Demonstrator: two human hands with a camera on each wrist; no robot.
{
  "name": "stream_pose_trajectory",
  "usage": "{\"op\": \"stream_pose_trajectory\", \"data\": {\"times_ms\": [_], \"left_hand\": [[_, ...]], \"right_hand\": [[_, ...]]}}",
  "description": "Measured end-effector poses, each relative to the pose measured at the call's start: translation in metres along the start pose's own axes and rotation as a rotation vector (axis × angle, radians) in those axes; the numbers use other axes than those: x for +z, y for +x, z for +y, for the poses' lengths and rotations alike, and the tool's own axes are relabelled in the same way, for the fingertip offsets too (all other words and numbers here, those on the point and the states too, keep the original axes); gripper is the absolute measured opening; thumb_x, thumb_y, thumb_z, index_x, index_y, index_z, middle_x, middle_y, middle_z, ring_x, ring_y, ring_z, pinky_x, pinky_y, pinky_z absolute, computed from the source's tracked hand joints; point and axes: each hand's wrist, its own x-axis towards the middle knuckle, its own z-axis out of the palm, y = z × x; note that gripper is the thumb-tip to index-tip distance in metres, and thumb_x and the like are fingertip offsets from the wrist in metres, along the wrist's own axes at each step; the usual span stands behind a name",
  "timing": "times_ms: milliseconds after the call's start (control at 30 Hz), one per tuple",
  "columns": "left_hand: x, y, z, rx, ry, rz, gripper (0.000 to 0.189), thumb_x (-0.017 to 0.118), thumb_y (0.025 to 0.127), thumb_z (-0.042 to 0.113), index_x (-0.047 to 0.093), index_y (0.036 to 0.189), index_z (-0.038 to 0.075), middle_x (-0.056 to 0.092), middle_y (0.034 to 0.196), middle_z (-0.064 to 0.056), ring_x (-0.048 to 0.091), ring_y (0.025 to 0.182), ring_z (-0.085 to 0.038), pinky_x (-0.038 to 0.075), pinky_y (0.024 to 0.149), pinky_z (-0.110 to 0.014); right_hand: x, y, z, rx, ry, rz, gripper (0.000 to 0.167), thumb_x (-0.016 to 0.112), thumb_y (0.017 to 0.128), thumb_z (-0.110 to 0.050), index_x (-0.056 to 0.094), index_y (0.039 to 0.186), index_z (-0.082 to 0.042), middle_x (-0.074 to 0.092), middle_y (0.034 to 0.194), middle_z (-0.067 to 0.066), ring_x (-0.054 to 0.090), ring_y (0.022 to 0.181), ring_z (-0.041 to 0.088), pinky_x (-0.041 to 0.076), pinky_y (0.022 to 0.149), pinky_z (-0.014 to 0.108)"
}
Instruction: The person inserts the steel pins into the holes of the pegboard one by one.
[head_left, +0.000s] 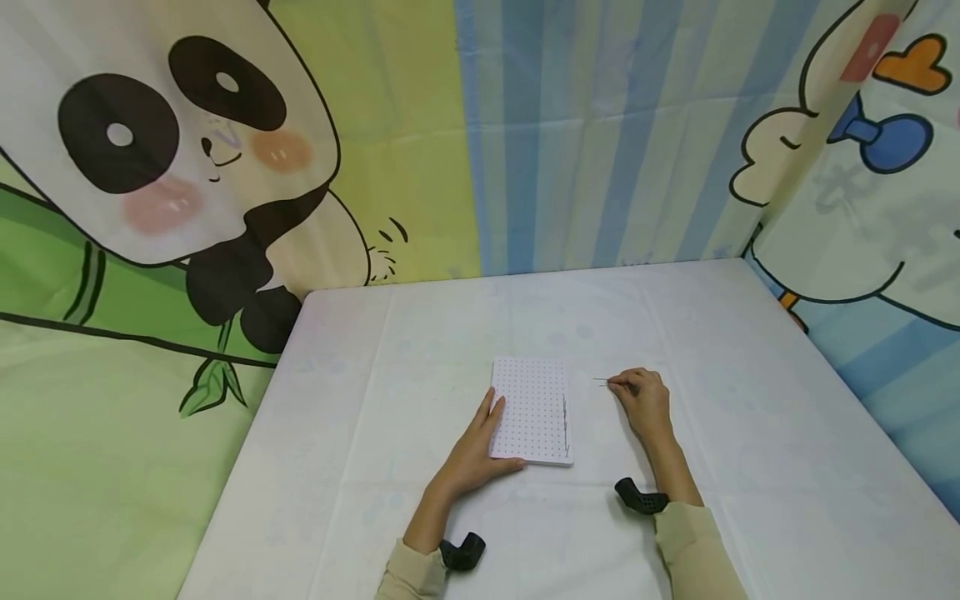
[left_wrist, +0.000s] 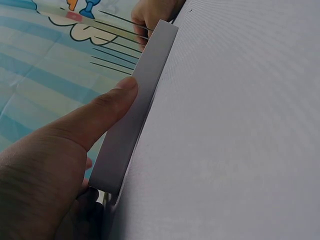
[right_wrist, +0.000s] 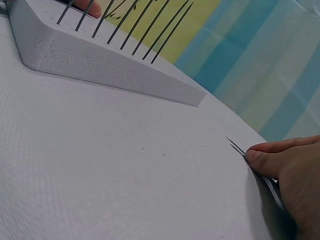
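Note:
A white board with rows of small holes (head_left: pixel 528 408) lies flat on the table. Several thin dark metal pins (right_wrist: pixel 122 25) stand in a row along its right edge, upright or slightly leaning. My left hand (head_left: pixel 470 458) rests at the board's near left corner, thumb stretched along the near edge and fingers straight along the left side. To the right of the board, my right hand (head_left: pixel 645 404) pinches similar thin pins (right_wrist: pixel 237 145) between thumb and fingertips. Two tips stick out leftward toward the board, apart from it; the pins' other ends are partly hidden by the hand.
A white cloth (head_left: pixel 420 358) covers the table. Hanging cartoon-print curtains (head_left: pixel 570 133) close off the back and both sides. Each wrist carries a black camera mount (head_left: pixel 640 497). In the right wrist view, tiny dark specks (right_wrist: pixel 164 154) dot the cloth.

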Motion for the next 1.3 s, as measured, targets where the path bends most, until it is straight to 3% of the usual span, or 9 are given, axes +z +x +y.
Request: {"op": "stream_pose_trajectory", "data": {"times_ms": [600,767,1033,1300], "left_hand": [[0.001,0.001,0.000,-0.007,-0.004,-0.004,0.110,0.077,0.068,0.049,0.014,0.149,0.012,-0.002,0.155,-0.001,0.013,0.138,-0.025,0.027,0.105,-0.044],[0.001,0.000,-0.001,-0.001,0.003,0.000,0.109,0.077,0.068,0.049,0.014,0.149,0.011,-0.002,0.155,-0.002,0.013,0.138,-0.026,0.027,0.105,-0.044],[0.000,-0.002,-0.003,-0.020,0.010,-0.011,0.110,0.076,0.068,0.051,0.013,0.149,0.013,-0.004,0.155,0.001,0.011,0.138,-0.023,0.025,0.106,-0.042],[0.002,0.000,-0.003,0.006,0.011,-0.003,0.110,0.075,0.068,0.053,0.014,0.149,0.012,-0.001,0.155,-0.002,0.015,0.138,-0.027,0.027,0.105,-0.045]], "right_hand": [[0.002,0.000,0.002,0.038,-0.016,-0.045,0.005,0.073,0.077,-0.002,0.070,0.080,-0.001,0.063,0.087,0.014,0.050,0.085,0.032,0.039,0.074,0.047],[0.004,-0.002,0.001,0.065,-0.007,-0.010,0.005,0.070,0.080,-0.005,0.069,0.082,-0.001,0.062,0.088,0.014,0.049,0.085,0.030,0.038,0.074,0.043],[0.008,-0.003,-0.008,0.133,0.164,0.062,0.014,0.065,0.086,-0.017,0.068,0.090,-0.005,0.061,0.090,0.006,0.052,0.084,0.018,0.040,0.074,0.026],[0.015,-0.004,-0.025,0.170,0.294,-0.029,0.024,0.058,0.091,-0.029,0.062,0.100,-0.008,0.061,0.095,0.001,0.057,0.087,0.015,0.043,0.076,0.019]]}}
